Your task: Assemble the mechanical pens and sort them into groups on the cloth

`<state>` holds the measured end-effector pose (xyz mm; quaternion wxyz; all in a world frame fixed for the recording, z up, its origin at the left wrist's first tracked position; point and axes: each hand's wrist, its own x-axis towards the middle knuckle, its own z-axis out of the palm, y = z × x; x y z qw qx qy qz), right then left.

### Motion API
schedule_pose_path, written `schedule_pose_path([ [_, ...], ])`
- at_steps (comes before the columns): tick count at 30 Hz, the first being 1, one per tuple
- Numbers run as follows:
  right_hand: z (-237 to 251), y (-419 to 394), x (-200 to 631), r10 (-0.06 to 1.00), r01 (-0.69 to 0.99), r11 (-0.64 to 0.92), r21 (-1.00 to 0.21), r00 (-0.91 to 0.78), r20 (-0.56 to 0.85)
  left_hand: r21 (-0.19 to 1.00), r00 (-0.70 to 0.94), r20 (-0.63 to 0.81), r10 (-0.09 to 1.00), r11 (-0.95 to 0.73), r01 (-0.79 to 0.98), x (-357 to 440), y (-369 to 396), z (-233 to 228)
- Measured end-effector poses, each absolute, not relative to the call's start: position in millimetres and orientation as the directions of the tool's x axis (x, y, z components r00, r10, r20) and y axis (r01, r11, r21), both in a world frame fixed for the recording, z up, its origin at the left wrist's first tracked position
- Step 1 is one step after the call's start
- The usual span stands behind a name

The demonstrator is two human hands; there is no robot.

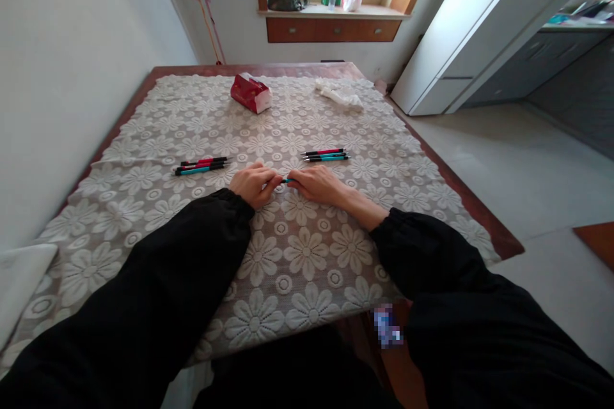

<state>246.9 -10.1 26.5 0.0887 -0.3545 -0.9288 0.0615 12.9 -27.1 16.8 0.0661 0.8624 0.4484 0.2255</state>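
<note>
At ten o'clock from your hands lies a small group of pens on the lace tablecloth. Your left hand and right hand meet at the middle, both closed on one teal pen between them, low over the cloth. At one o'clock, just beyond your right hand, lies a second group of pens.

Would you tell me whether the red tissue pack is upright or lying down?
Lying down: the tissue pack rests on its long side on the tablecloth.
</note>
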Motion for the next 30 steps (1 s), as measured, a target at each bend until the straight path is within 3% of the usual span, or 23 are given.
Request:
schedule_pose_path([
  [3, 28.0, -10.7, 247.0, 0.670, 0.648, 0.740, -0.181, -0.732, 0.122, 0.355, 0.489, 0.348, 0.800, -0.595, 0.721, 12.9, -26.7, 16.5],
  [15, 24.7, -9.1, 248.3, 0.651, 0.624, 0.758, -0.193, -0.742, 0.158, 0.306, 0.522, 0.301, 0.798, -0.599, 0.740, 14.0, -25.0, 15.4],
  [20, 24.3, -8.7, 248.7, 0.638, 0.607, 0.769, -0.201, -0.749, 0.180, 0.343, 0.510, 0.330, 0.794, -0.605, 0.719, 14.8, -25.7, 16.9],
  [24, 24.8, -9.1, 248.4, 0.621, 0.587, 0.782, -0.208, -0.764, 0.178, 0.283, 0.515, 0.306, 0.801, -0.593, 0.754, 14.6, -26.1, 17.0],
  [30, 24.5, -9.1, 248.3, 0.632, 0.600, 0.773, -0.204, -0.756, 0.170, 0.321, 0.513, 0.313, 0.799, -0.598, 0.735, 14.1, -25.6, 16.9],
])
